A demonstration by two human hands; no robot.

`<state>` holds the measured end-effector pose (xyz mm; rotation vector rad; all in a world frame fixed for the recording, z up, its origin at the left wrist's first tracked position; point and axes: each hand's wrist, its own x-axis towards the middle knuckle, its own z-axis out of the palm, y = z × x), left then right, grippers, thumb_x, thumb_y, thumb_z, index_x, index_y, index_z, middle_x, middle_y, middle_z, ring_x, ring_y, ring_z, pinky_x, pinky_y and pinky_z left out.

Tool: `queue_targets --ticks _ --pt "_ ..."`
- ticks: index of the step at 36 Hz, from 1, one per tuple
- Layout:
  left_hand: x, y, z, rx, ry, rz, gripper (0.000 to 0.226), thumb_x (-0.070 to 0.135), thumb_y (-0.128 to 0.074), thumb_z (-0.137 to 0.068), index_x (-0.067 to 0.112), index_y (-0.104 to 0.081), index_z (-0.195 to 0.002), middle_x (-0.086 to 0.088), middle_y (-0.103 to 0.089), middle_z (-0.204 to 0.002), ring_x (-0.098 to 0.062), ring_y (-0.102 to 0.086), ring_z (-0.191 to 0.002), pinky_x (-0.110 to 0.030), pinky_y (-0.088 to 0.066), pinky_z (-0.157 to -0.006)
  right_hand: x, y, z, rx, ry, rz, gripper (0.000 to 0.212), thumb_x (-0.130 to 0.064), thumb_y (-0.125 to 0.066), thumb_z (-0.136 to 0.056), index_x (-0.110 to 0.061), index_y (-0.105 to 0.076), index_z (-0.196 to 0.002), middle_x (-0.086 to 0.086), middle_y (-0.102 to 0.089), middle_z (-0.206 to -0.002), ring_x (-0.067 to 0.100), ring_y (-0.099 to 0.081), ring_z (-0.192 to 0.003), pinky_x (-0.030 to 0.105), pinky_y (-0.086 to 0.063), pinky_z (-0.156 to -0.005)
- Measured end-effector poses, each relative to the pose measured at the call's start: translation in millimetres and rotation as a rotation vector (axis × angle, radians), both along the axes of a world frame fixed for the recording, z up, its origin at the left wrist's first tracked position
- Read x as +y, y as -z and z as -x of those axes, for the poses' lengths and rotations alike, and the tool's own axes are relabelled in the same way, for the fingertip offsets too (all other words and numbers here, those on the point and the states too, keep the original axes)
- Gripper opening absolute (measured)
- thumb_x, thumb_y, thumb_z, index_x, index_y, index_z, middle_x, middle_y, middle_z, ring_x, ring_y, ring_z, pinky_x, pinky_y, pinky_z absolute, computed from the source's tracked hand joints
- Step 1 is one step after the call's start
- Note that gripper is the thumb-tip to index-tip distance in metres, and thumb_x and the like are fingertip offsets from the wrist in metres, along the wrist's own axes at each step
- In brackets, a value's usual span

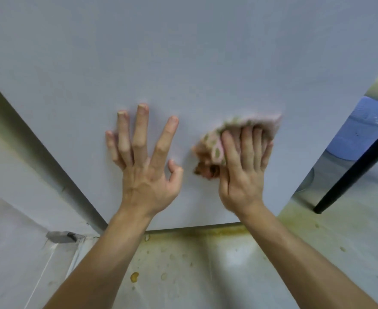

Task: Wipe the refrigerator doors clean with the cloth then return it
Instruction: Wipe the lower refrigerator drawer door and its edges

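Bare forearms (98, 253) reach to a pale grey refrigerator door (183, 63): left hand (146, 168) lies flat, fingers spread; right hand (243, 172), straight fingers together, presses a bunched pink green-spotted cloth (214, 143) against it, long axis slanting lower-left to upper-right.

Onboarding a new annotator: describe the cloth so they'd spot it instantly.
The pale grey refrigerator door fills the upper frame, and two hands lie flat on its lower part. The cloth is bunched under the right hand, pressed against the door. It is the only patterned thing there, pink with olive-green spots; the left hand beside it is bare.
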<state>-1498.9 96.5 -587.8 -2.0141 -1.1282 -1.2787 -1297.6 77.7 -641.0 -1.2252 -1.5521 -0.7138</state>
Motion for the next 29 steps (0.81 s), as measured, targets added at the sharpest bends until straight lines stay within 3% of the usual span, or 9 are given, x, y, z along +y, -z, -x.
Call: queue_targets --ticks 3,6,10,13,15,18,22,26,29 --pt "-0.5 1.4 -2.1 -0.003 -0.013 -0.001 0.090 0.011 -0.069 -0.073 0.021 -0.041 -0.158 -0.022 -0.019 -0.166 -0.053 -0.015 -0.152 -0.069 -0.005 -0.123 -15.4 58.6 -18.1 -0.113 0.018 0.131 0.066 -0.014 -0.048 -0.098 -0.030 -0.029 -0.159 -0.007 -0.001 -0.176 0.018 -0.004 -0.163 0.047 0.001 -0.132" --pt "-1.1 0.7 -3.4 -0.006 -0.023 0.003 0.089 0.009 -0.069 -0.073 0.019 -0.044 -0.157 -0.023 -0.018 -0.165 -0.055 -0.014 -0.151 -0.070 -0.005 -0.122 -24.5 83.6 -26.7 -0.096 0.037 0.201 0.067 -0.014 -0.047 -0.099 -0.030 -0.026 -0.161 -0.007 -0.003 -0.176 0.017 -0.004 -0.163 0.048 0.000 -0.132" --pt "-2.8 -1.4 -8.7 -0.005 -0.027 0.005 0.090 0.007 -0.068 -0.073 0.020 -0.042 -0.158 -0.024 -0.019 -0.166 -0.057 -0.014 -0.151 -0.070 -0.004 -0.123 -27.6 76.0 -26.7 -0.106 0.041 0.261 0.076 -0.017 -0.045 -0.101 -0.034 -0.010 -0.167 -0.009 0.003 -0.176 0.016 0.000 -0.162 0.046 0.003 -0.132" --pt "-4.9 0.9 -7.3 -0.002 -0.011 0.022 0.088 0.012 -0.069 -0.076 0.022 -0.039 -0.159 -0.022 -0.016 -0.166 -0.054 -0.011 -0.152 -0.066 -0.001 -0.124 -32.1 48.0 -29.0 -0.067 0.007 0.258 0.076 -0.020 -0.045 -0.100 -0.038 -0.010 -0.165 -0.010 0.008 -0.175 0.011 0.007 -0.161 0.043 0.007 -0.131" --pt "-5.0 1.0 -5.7 0.004 -0.013 0.026 0.088 0.016 -0.070 -0.077 0.023 -0.038 -0.159 -0.023 -0.016 -0.166 -0.054 -0.011 -0.152 -0.063 0.001 -0.125 -27.1 8.9 -30.4 0.077 -0.025 0.208 0.076 -0.019 -0.046 -0.096 -0.032 -0.017 -0.165 -0.001 0.000 -0.175 0.011 0.013 -0.160 0.040 0.013 -0.129" --pt "-4.4 0.2 -8.7 -0.002 -0.016 0.030 0.088 0.015 -0.071 -0.077 0.021 -0.040 -0.159 -0.027 -0.019 -0.165 -0.055 -0.011 -0.151 -0.062 0.003 -0.125 -9.1 -63.4 -35.4 0.317 -0.041 0.032 0.075 -0.012 -0.047 -0.091 -0.008 -0.027 -0.163 0.025 -0.013 -0.171 0.033 0.004 -0.161 0.045 0.014 -0.128" --pt "-5.1 0.4 -19.4 -0.030 -0.029 0.030 0.089 0.016 -0.071 -0.077 0.019 -0.039 -0.159 -0.027 -0.017 -0.165 -0.057 -0.010 -0.151 -0.063 0.001 -0.125 2.9 -99.9 -45.5 0.308 -0.002 -0.119 0.066 -0.010 -0.047 -0.096 0.003 -0.032 -0.158 0.034 -0.020 -0.165 0.047 -0.008 -0.155 0.055 0.007 -0.127" --pt "-6.4 1.4 -26.4 -0.033 -0.016 0.025 0.087 0.013 -0.070 -0.076 0.019 -0.041 -0.158 -0.026 -0.018 -0.165 -0.059 -0.011 -0.149 -0.063 0.003 -0.124 3.3 -52.5 -57.3 0.186 0.042 -0.113 0.060 -0.018 -0.045 -0.103 -0.009 -0.033 -0.161 0.024 -0.021 -0.168 0.041 -0.013 -0.159 0.056 0.001 -0.129" --pt "-4.3 1.9 -29.1 -0.042 -0.017 0.023 0.089 0.010 -0.071 -0.074 0.018 -0.042 -0.157 -0.028 -0.020 -0.164 -0.060 -0.011 -0.149 -0.062 0.005 -0.125 -6.4 13.2 -55.2 0.154 0.058 0.008 0.079 -0.017 -0.048 -0.096 -0.029 -0.015 -0.167 0.000 0.001 -0.176 0.024 0.002 -0.162 0.052 0.003 -0.130"
